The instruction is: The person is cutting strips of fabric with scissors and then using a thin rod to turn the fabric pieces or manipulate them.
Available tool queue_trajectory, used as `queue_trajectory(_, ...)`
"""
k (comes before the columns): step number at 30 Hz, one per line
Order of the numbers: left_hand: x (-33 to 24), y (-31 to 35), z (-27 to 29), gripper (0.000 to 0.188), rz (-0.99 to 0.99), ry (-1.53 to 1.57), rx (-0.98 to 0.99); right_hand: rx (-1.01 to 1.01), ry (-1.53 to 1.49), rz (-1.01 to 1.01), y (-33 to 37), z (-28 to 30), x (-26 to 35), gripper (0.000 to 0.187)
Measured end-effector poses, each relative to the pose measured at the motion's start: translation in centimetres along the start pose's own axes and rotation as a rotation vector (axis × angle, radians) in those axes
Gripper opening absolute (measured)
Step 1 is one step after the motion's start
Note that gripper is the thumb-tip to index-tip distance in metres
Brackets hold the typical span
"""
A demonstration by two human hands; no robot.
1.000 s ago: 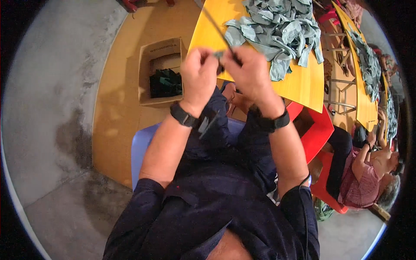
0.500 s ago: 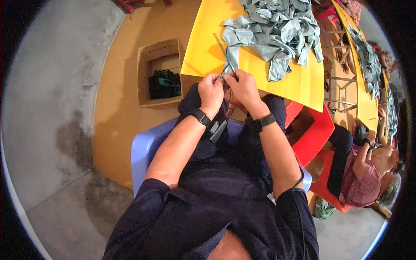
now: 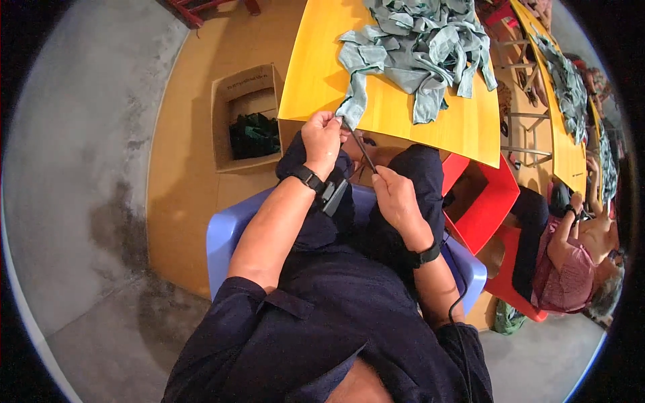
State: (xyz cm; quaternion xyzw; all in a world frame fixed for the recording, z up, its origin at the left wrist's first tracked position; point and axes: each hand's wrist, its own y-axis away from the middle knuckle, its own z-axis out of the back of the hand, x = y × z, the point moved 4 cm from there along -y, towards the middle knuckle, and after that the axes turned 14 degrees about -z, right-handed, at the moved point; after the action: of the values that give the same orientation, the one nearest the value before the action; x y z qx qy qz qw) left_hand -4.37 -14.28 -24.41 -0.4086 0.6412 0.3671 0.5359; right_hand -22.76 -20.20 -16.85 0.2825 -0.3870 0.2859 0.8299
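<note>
My left hand (image 3: 322, 140) is closed in a pinch on the near end of a grey-green fabric strip (image 3: 355, 99), at the front left corner of the yellow table. That strip runs up into a heap of the same fabric (image 3: 430, 57). Lower and to the right, above my lap, my right hand (image 3: 400, 200) grips a thin dark rod (image 3: 365, 153). From there the rod slants up to the fabric end at my left fingers. Whether its tip is inside the fabric or just beside it, I cannot tell.
Left of the yellow table (image 3: 316, 74) an open cardboard box (image 3: 222, 127) on the floor holds dark green cloth (image 3: 254, 136). A red stool (image 3: 488, 205) stands by my right knee. Further right, a seated person (image 3: 568, 269) is beside another table (image 3: 568, 158) with grey-green fabric.
My right hand has drawn away from my left, toward my body and to the right. The rod, which pointed up over the table, now slants down from my left fingers.
</note>
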Motion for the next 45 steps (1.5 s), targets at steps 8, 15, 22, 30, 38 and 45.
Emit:
queue_trajectory(8,-0.3,0.3,0.2,0.008,0.046,0.047,0.056,0.096,0.026,-0.076,-1.0,-1.0,-1.3,0.02)
queue_trajectory(15,-0.6,-0.1,0.6,0.015,0.127,0.174,0.13,0.11,-0.061,-0.089,-1.3,-1.7,-2.1,0.02)
queue_trajectory(22,-0.9,-1.0,-0.4,0.023,0.322,0.088,0.218,0.128,-0.026,-0.11,-1.1,-2.6,-2.5,0.022)
queue_trajectory(30,-0.4,-0.2,-0.5,0.023,0.486,0.209,0.294,0.41,-0.423,-0.529,0.5,-5.5,-1.6,0.02)
queue_trajectory(38,0.1,3.6,0.3,0.023,0.532,0.332,0.251,0.604,-0.341,-0.469,2.1,-6.9,-1.5,0.023)
queue_trajectory(45,-0.8,4.1,0.9,0.019,0.549,0.357,0.242,0.63,-0.178,-0.524,1.6,-5.4,-1.9,0.027)
